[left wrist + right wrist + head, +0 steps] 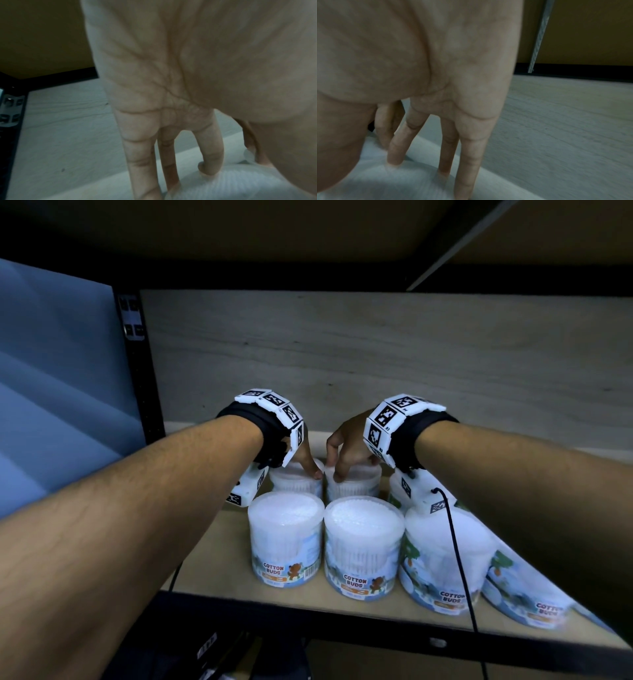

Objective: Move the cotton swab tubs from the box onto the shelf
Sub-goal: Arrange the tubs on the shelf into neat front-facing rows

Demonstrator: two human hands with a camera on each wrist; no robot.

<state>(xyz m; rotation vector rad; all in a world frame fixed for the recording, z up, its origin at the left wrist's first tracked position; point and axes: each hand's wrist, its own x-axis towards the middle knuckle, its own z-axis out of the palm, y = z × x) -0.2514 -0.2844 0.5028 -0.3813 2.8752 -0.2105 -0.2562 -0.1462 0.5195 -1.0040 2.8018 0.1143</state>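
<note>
Rear tubs [352,479] — half hidden by hands [346,446].

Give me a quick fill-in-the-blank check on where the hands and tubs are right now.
1. Each hand is on a tub in the ____ row.
2. The left hand touches the back-left tub; the right hand touches the tub to its ____.
3. The front tubs read "COTTON ____".

Missing: back; right; BUDS

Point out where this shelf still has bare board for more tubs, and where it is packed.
Bare shelf board shows left of the front-left tub, toward the black upright, and behind the back-row tubs along the grey back panel. It is crowded in the middle and to the right, where tubs stand close together under the left hand and right hand.
</note>
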